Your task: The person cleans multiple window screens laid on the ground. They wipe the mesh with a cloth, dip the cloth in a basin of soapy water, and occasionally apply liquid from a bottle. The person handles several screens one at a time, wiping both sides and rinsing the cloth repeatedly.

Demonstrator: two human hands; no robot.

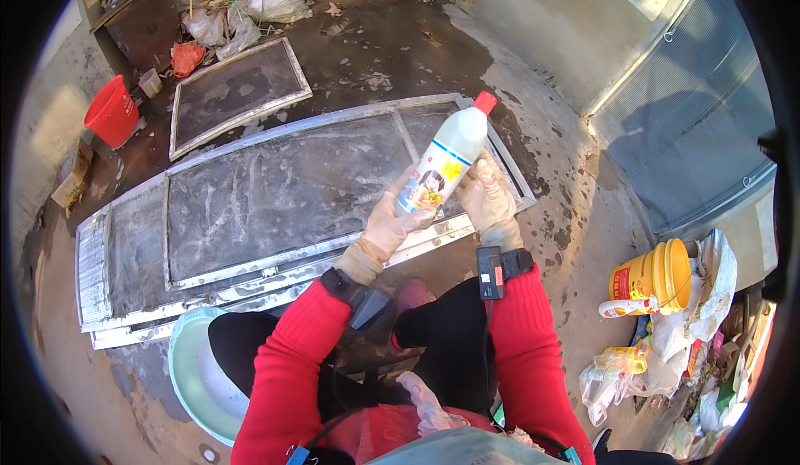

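A white plastic bottle [461,134] with a red cap and a printed label is tilted up to the right in front of me. My left hand [390,218], in a pale translucent glove, grips the bottle's lower end. Gloved alike, my right hand [487,193] is against the bottle's right side, its fingers partly curled; whether it bears any weight is unclear. Below the bottle lie stacked white-framed screen panels [281,196], their dark mesh wet and streaked with whitish residue.
A smaller framed screen [237,93] lies beyond the stack, near a red bucket [112,112]. By my left knee stands a pale green basin [187,365]. At right are a yellow bucket [650,277], plastic bags [615,377] and a mesh sheet [694,102] against the wall.
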